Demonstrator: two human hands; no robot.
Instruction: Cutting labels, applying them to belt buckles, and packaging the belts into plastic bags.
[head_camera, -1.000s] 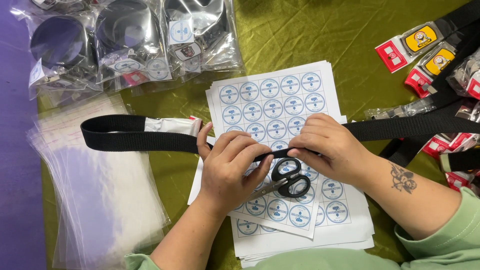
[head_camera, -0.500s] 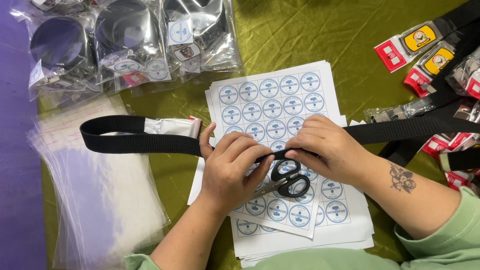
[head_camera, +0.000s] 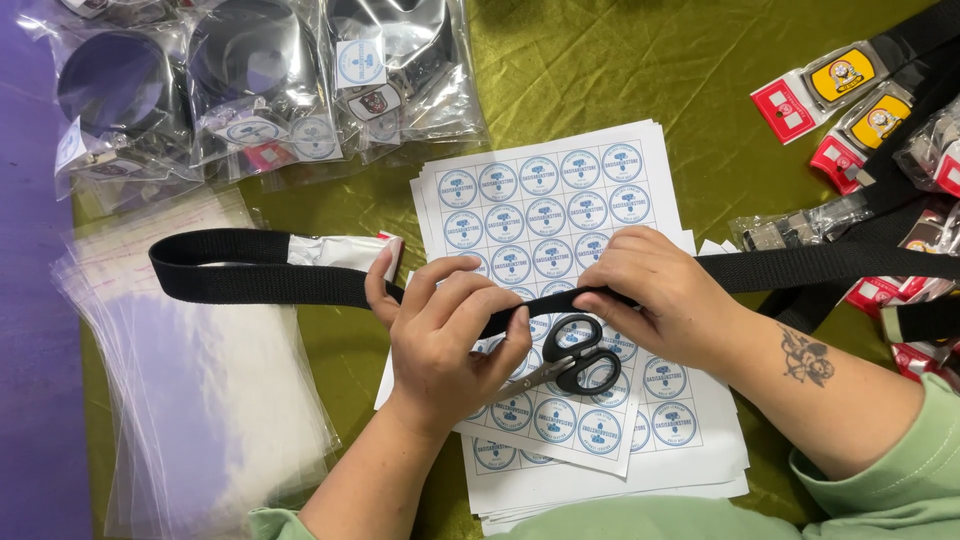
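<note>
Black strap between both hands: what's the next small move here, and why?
Probably slide both hands along the black strap toward its folded left end. The left hand and right hand pinch it mid-length over the sticker sheets, and the scissors lie untouched below, so smoothing it seems likelier than cutting.

Left hand palm-down, fingers curled and pinching; right hand beside it, fingers bent likewise; tattooed right forearm angled in.

place: packing workshop | signs: bagged belts, sticker sheets, stacked clear bags
</note>
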